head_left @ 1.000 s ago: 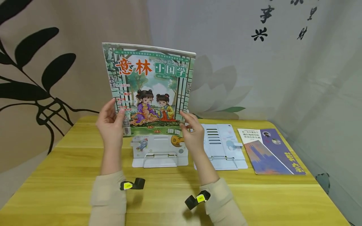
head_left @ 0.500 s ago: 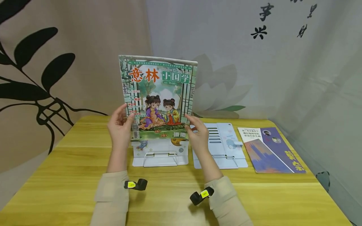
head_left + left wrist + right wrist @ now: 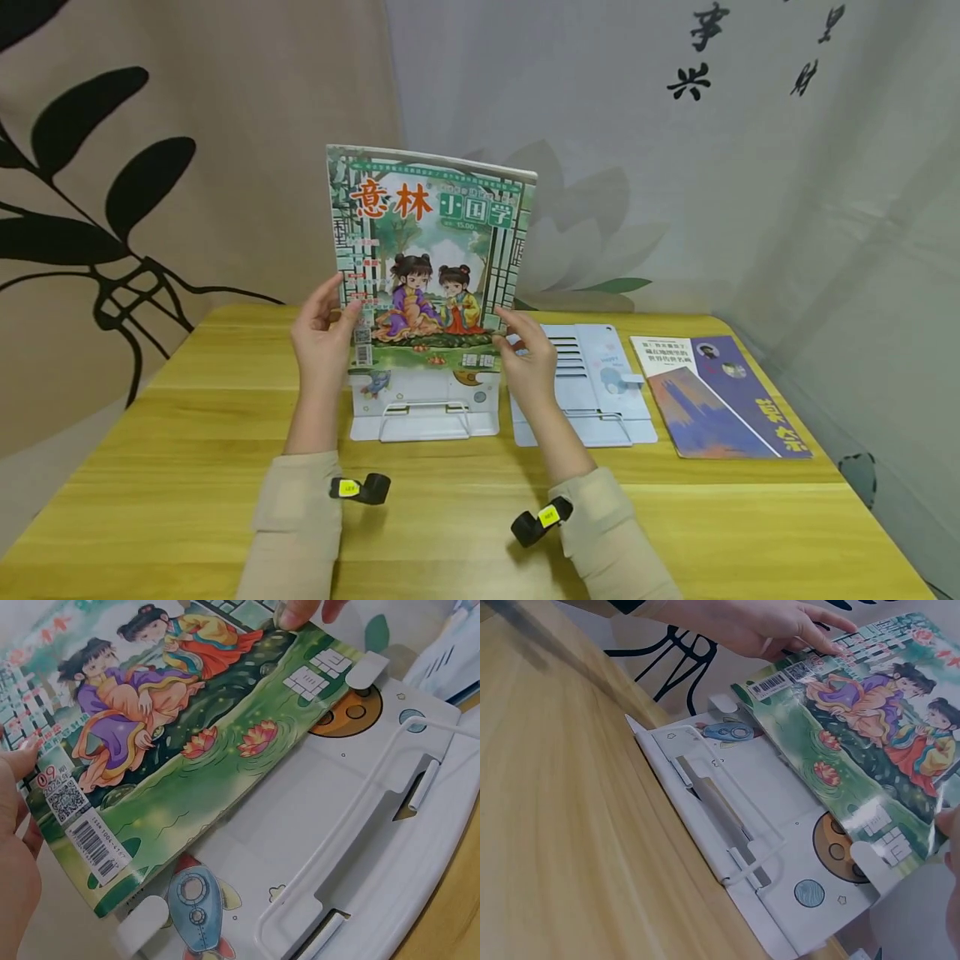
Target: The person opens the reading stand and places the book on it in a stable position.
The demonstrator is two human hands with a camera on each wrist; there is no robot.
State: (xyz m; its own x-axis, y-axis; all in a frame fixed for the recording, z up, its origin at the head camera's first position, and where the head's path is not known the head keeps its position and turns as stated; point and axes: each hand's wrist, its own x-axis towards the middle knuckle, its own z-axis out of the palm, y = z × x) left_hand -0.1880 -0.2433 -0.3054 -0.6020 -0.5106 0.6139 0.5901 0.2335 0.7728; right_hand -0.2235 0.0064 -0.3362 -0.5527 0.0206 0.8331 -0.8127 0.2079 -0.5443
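A green illustrated magazine [image 3: 427, 267] stands nearly upright between my two hands. My left hand [image 3: 321, 337] grips its left edge, thumb on the cover and fingers behind. On the opposite edge, my right hand [image 3: 528, 358] pinches it low down. Behind and below the magazine is a white book stand [image 3: 423, 400] with a rocket and planet print and a wire bar at its front. In the left wrist view, the magazine's bottom edge lies across the upper part of the stand, near two white side tabs [image 3: 142, 924]. The stand's upper part is hidden by the magazine.
A second pale book stand [image 3: 592, 392] with slots stands right of the first. Farther right, a purple and white book [image 3: 720, 400] lies flat on the wooden table [image 3: 187, 492]. A curtain [image 3: 480, 75] with leaf and character prints hangs behind.
Both hands have carried the magazine to the right and lower, away from me toward the stand. Over the last half second it has shifted only slightly rightward. The stands and book stay put.
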